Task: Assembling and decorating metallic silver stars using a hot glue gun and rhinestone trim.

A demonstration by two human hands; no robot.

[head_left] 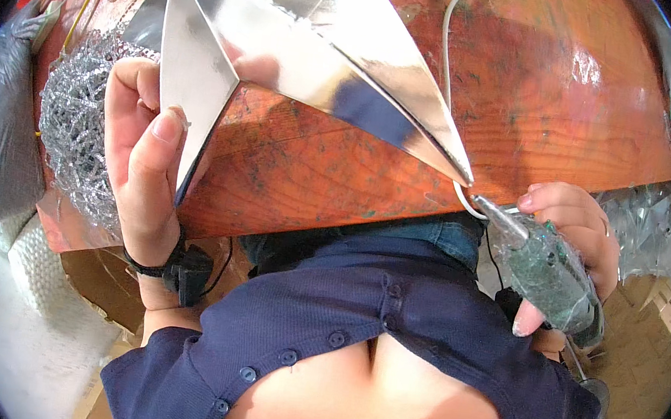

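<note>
A shiny silver folded star, mirror-like with raised creases, spans the upper middle of the head view above the table. Its left point is pinched between the thumb and fingers of my left hand. Another point reaches down to the right. My right hand is wrapped round a green glue gun coated in stringy, clear glue. The gun's metal nozzle sits just off that lower right tip; whether they touch I cannot tell. Thin glue strands show along the star's upper crease.
Beneath the star lies an orange-brown wooden table with scuffs. A heap of tangled silver strands is beside my left hand, near a grey plastic bag. A white cable crosses the table. Crinkled, clear, shiny material lies beyond the right edge.
</note>
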